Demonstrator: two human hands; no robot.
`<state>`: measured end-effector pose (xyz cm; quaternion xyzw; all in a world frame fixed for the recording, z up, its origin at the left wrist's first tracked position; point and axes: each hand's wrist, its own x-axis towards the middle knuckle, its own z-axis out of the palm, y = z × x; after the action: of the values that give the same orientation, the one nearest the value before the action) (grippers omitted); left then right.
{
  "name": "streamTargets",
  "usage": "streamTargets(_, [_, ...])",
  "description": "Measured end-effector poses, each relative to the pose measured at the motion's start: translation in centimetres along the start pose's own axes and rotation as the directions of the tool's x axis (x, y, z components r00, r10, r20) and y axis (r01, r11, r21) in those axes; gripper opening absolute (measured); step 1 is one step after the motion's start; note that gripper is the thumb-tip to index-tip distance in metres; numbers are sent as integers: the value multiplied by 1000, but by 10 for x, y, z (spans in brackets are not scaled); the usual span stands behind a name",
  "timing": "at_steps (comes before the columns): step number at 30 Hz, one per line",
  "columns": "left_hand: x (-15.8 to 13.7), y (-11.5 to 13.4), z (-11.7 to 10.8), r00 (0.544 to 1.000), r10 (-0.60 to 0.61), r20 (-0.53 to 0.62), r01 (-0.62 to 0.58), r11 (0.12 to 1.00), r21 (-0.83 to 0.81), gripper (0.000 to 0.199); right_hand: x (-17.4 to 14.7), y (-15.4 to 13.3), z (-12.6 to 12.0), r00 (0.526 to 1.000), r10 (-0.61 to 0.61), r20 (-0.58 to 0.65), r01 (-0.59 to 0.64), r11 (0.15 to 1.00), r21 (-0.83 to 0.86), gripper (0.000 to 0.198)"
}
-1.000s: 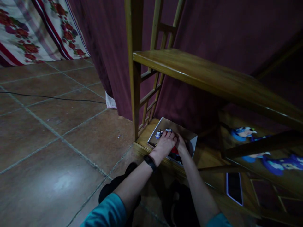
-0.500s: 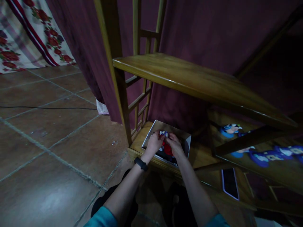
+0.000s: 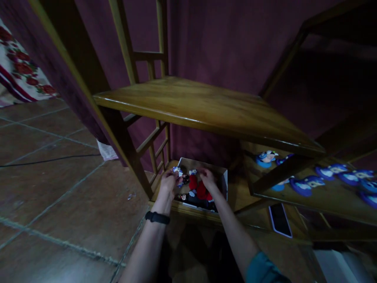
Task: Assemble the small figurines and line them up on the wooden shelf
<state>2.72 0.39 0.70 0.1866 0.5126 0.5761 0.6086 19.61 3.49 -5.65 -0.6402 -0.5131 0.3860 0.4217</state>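
Note:
My left hand (image 3: pixel 168 183), with a dark band on its wrist, is at the left side of a shallow white-rimmed box (image 3: pixel 225 181). Its fingers are closed on a small blue-and-white figurine (image 3: pixel 177 170). Over the box's back part, my right hand (image 3: pixel 207 179) pinches another small blue-and-white piece (image 3: pixel 193 172) at its fingertips; its exact kind is too small to tell. Below the hands, red figures (image 3: pixel 201 190) and a dark figure (image 3: pixel 183 197) lie inside the box.
The box stands on the low board of a wooden shelf unit, under an upper shelf (image 3: pixel 188 102). Several blue-based figurines (image 3: pixel 306 184) stand on a shelf to the right. A phone (image 3: pixel 280 220) lies on the lower board. A cable (image 3: pixel 50 160) crosses the tiled floor.
My hands were together over the box around small blue-and-white pieces; now they are apart, my left hand farther left with a figurine. The view has shifted to the right.

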Motion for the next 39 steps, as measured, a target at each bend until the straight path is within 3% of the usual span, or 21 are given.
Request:
streamTargets(5, [2, 11, -8, 994, -113, 11, 113, 990, -86, 8, 15, 14, 6, 996, -72, 50, 84, 948, -307, 35])
streamTargets(12, [1, 18, -11, 995, -100, -10, 98, 987, -130, 7, 5, 11, 22, 953, -240, 187, 303, 804, -511, 40])
streamTargets(17, [6, 20, -15, 993, -121, -17, 116, 976, -182, 8, 7, 6, 8, 947, -181, 266, 297, 811, -505, 31])
streamTargets(22, [8, 20, -15, 993, -119, 26, 122, 977, -174, 6, -4, -2, -23, 955, -173, 239, 262, 869, -419, 32])
streamTargets(25, [6, 20, -12, 990, -132, 50, 139, 977, -164, 8, -26, -3, -41, 915, -169, 367, 313, 870, -381, 34])
streamTargets(28, [3, 22, -10, 988, -137, 73, 147, 976, -161, 8, -48, 3, -52, 862, -58, 504, 282, 880, -381, 35])
streamTargets(33, [-1, 25, -10, 985, -153, 81, 165, 973, -163, 9, -63, 17, -44, 797, 51, 602, 250, 879, -405, 39])
streamTargets(36, [-2, 26, -10, 984, -157, 81, 168, 974, -154, 9, -58, 19, -34, 807, -20, 590, 261, 908, -327, 40])
streamTargets(39, [-1, 26, -10, 986, -151, 77, 161, 975, -153, 8, -48, 19, -34, 874, -37, 485, 209, 929, -306, 38])
